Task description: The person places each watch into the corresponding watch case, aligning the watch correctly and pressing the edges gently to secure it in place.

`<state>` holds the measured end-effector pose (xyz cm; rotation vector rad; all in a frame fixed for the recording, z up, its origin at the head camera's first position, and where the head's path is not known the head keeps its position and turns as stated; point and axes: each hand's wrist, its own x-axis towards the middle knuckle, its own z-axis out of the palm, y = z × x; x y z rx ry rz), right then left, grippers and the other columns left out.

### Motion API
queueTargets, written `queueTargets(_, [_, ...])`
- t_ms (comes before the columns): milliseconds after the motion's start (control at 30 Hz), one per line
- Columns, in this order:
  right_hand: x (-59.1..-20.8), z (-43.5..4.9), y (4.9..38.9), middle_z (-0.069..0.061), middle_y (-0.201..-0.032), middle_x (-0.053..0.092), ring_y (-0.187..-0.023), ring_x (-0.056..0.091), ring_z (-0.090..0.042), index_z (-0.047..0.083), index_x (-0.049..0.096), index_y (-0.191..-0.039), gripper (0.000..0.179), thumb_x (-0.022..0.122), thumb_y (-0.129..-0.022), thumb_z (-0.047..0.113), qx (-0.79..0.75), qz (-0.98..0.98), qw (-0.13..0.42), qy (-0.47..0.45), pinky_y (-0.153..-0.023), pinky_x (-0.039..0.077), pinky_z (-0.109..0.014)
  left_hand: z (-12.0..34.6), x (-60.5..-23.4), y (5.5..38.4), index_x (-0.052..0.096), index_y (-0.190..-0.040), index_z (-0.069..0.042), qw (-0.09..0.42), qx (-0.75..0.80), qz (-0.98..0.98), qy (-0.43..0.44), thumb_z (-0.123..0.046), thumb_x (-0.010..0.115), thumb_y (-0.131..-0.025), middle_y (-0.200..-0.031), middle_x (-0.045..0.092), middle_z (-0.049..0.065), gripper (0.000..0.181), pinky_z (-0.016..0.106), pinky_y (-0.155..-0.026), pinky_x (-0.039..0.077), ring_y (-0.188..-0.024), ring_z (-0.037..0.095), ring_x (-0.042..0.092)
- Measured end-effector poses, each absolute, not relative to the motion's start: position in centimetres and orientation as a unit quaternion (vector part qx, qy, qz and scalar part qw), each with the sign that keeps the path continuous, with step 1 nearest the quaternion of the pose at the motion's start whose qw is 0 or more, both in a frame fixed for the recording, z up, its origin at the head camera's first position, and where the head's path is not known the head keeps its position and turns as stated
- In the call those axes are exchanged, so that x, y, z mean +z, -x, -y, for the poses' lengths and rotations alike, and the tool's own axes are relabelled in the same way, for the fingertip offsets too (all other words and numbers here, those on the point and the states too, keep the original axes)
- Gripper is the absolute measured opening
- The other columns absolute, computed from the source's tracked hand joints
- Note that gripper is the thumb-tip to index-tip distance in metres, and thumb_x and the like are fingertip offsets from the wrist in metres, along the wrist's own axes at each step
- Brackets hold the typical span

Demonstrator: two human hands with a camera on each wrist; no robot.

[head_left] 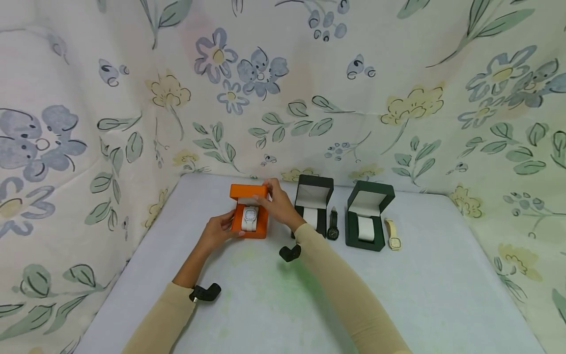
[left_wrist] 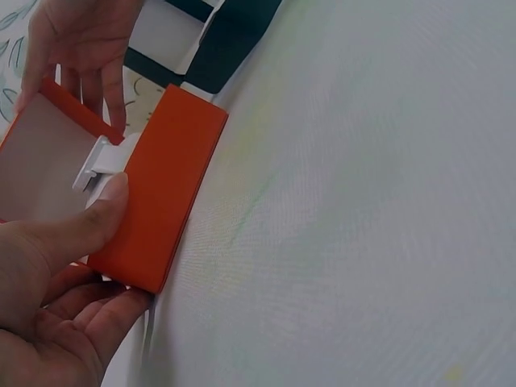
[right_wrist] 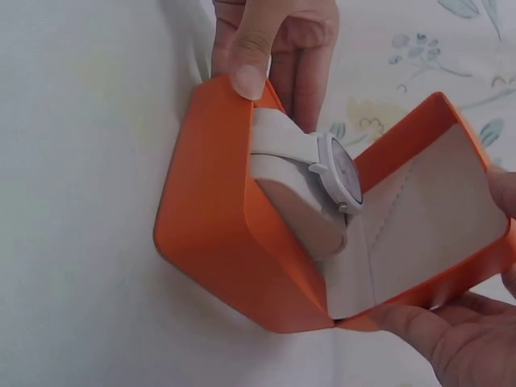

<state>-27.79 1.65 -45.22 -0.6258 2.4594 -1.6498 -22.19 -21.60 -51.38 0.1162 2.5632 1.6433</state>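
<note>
An orange watch box [head_left: 262, 227] stands on the white-covered table with its lid [right_wrist: 435, 201] raised. Inside it a white wristwatch [right_wrist: 343, 173] is wrapped around a pale cushion [right_wrist: 294, 205]. My left hand [head_left: 216, 232] grips the box at its left side; in the left wrist view the thumb [left_wrist: 105, 210] lies over the front rim and the fingers curl by the lower edge. My right hand [head_left: 280, 205] holds the lid by its right side, thumb at the inner face and fingers outside.
Right of the orange box stand an open black watch box [head_left: 315, 184] and an open dark green one [head_left: 386, 195], each with a white cushion. A black wristwatch [head_left: 333, 231] lies between them, and a gold wristwatch [head_left: 393, 238] lies further right. Floral cloth [head_left: 283, 88] hangs behind.
</note>
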Motion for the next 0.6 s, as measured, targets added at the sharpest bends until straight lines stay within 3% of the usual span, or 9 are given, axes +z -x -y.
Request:
queueTargets(133, [-45.4, -1.7, 27.7, -0.009, -0.15, 0.049, -0.146, 0.039, -0.025, 0.018, 0.038, -0.132, 0.045, 0.064, -0.101, 0.037, -0.545, -0.809, 0.058, 0.212, -0.12, 0.032, -0.044, 21.7, -51.4, 22.1, 0.04, -0.152, 0.002, 0.046, 0.549, -0.834, -0.041, -0.011, 0.086, -0.083, -0.154, 0.042, 0.021, 0.084, 0.042, -0.108, 0.044, -0.138, 0.037, 0.046])
queueTargets(333, [-46.0, -1.8, 27.6, -0.008, -0.139, 0.055, -0.133, 0.048, -0.028, 0.017, 0.04, -0.125, 0.042, 0.067, -0.099, 0.035, -0.55, -0.803, 0.046, 0.227, -0.113, 0.041, -0.052, 21.9, -51.6, 22.2, 0.043, -0.15, 0.002, 0.045, 0.563, -0.824, -0.037, -0.008, 0.086, -0.082, -0.152, 0.043, 0.022, 0.082, 0.042, -0.108, 0.044, -0.138, 0.037, 0.046])
queueTargets(600, [-46.5, -1.8, 27.3, -0.007, -0.142, 0.054, -0.144, 0.04, -0.019, 0.014, 0.041, -0.127, 0.042, 0.068, -0.099, 0.029, -0.564, -0.788, 0.042, 0.245, -0.112, 0.044, -0.043, 21.7, -51.5, 22.3, 0.045, -0.15, 0.002, 0.05, 0.573, -0.817, -0.027, -0.009, 0.086, -0.082, -0.152, 0.044, 0.021, 0.08, 0.043, -0.108, 0.044, -0.139, 0.038, 0.045])
